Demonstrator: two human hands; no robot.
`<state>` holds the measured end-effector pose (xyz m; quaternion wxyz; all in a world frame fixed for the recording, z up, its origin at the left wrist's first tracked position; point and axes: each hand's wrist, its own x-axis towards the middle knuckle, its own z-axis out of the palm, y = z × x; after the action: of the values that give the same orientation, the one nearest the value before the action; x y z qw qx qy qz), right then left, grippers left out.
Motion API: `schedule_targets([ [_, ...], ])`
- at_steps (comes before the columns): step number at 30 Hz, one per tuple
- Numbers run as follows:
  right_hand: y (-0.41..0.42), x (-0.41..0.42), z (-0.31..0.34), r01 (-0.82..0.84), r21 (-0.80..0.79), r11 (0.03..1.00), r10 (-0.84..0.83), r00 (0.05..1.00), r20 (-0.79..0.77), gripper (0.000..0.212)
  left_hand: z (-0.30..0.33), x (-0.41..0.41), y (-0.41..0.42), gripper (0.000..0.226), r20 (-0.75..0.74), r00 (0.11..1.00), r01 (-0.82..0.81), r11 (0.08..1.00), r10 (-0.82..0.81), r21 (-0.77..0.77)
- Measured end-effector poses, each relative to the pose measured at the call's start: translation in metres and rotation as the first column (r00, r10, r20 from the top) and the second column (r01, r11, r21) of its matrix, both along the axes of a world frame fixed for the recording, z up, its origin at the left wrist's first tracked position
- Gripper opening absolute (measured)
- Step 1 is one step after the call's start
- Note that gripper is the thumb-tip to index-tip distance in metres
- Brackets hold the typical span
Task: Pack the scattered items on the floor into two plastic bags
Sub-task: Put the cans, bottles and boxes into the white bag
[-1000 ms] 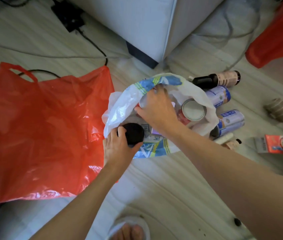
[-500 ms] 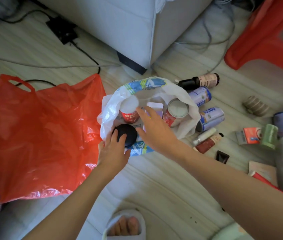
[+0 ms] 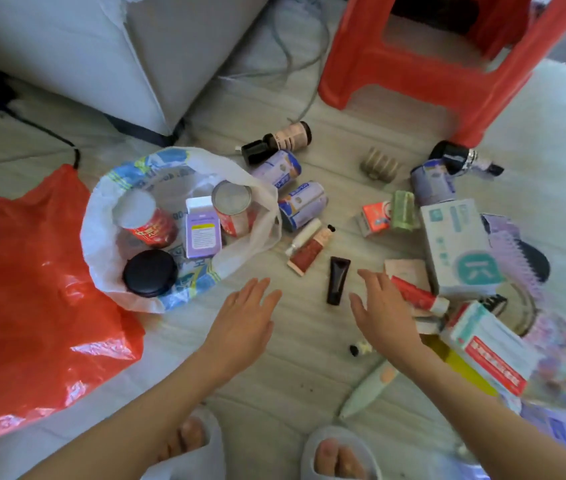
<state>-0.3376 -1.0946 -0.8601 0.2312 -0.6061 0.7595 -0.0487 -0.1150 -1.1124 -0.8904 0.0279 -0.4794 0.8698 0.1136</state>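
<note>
A white and blue plastic bag [image 3: 101, 216] lies open on the floor, holding two red cans [image 3: 148, 221], a purple box [image 3: 202, 232] and a black-lidded jar [image 3: 150, 273]. A red plastic bag [image 3: 28, 296] lies flat to its left. My left hand [image 3: 241, 322] hovers open just right of the white bag. My right hand [image 3: 383, 310] is open beside a black tube [image 3: 337, 279]. Scattered to the right are purple cans [image 3: 304, 202], a red tube [image 3: 309, 251], a brown bottle [image 3: 283, 140] and a white and teal box [image 3: 458, 247].
A red plastic stool [image 3: 423, 60] stands at the back right. A grey sofa corner [image 3: 119, 53] and cables fill the back left. More boxes [image 3: 489, 348], a purple comb [image 3: 520, 254] and a pale green pen-shaped device [image 3: 368, 389] lie at the right. My slippered feet [image 3: 264, 452] are at the bottom.
Both hands have left the white bag and moved right, toward the scattered items. The black-lidded jar now rests in the bag. The view has shifted right.
</note>
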Motion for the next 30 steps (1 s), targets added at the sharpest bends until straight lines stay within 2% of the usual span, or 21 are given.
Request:
schedule_targets([
  [4, -0.010, 0.008, -0.026, 0.160, 0.145, 0.976, -0.175, 0.979, 0.103, 0.045, -0.016, -0.034, -0.028, 0.076, 0.006, 0.995, 0.101, 0.995, -0.101, -0.025],
  [8, -0.034, 0.005, -0.037, 0.249, 0.187, 0.950, -0.268, 0.960, 0.082, 0.049, -0.032, -0.066, -0.065, 0.072, -0.054, 0.996, 0.061, 0.996, -0.065, -0.057],
  [12, -0.048, 0.002, -0.047, 0.243, 0.219, 0.945, -0.261, 0.964, 0.056, 0.050, -0.045, -0.084, -0.082, 0.072, -0.027, 1.000, 0.012, 1.000, -0.012, -0.008],
  [16, -0.052, 0.001, -0.052, 0.217, 0.238, 0.947, -0.230, 0.973, 0.027, 0.047, -0.052, -0.089, -0.089, 0.063, -0.114, 0.991, -0.070, 0.997, 0.075, 0.045],
  [19, -0.049, 0.000, -0.054, 0.163, 0.272, 0.948, -0.167, 0.986, -0.009, 0.040, -0.059, -0.076, -0.081, 0.054, -0.209, 0.975, -0.072, 0.997, 0.071, -0.001],
  [23, -0.043, 0.001, -0.052, 0.151, 0.286, 0.946, -0.156, 0.988, -0.005, 0.034, -0.065, -0.057, -0.064, 0.048, -0.193, 0.981, -0.037, 0.998, 0.028, -0.044],
  [27, -0.038, 0.003, -0.053, 0.279, 0.327, 0.903, -0.333, 0.935, 0.121, 0.033, -0.059, -0.049, -0.059, 0.058, -0.140, 0.990, -0.016, 1.000, 0.017, 0.006],
  [30, -0.032, 0.005, -0.049, 0.347, 0.403, 0.847, -0.450, 0.872, 0.195, 0.032, -0.057, -0.041, -0.046, 0.048, -0.250, 0.965, -0.048, 0.992, 0.077, 0.118],
])
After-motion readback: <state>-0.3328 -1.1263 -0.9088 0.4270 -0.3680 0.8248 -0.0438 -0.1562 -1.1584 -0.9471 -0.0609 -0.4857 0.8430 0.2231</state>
